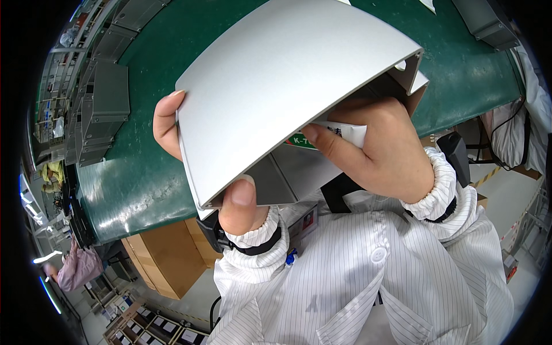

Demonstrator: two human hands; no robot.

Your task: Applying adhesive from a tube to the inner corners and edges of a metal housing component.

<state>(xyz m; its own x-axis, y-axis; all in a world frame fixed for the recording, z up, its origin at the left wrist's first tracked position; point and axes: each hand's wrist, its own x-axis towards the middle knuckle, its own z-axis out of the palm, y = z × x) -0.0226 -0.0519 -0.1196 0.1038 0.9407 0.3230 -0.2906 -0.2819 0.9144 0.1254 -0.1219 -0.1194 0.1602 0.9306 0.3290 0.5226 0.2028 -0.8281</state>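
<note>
Green worktop [135, 187] under curved silver-grey metal housing [293, 86]; clamping its left end with left hand [240, 210]; pinching white-and-green packet [353, 134] at its opening with right hand [392, 146]; best keep housing braced, packet off its edge

– Where does this view look from?
– The person's head, through the left of two side-by-side fisheye lenses, tipped steeply down past the striped coat [351, 253] onto the green tabletop [135, 187]
– How near?
– Close: the left hand [237, 206] and right hand [391, 146] loom large around mid-frame, while the floor [195, 293] sits farther off toward the curving, black-edged rim
</note>
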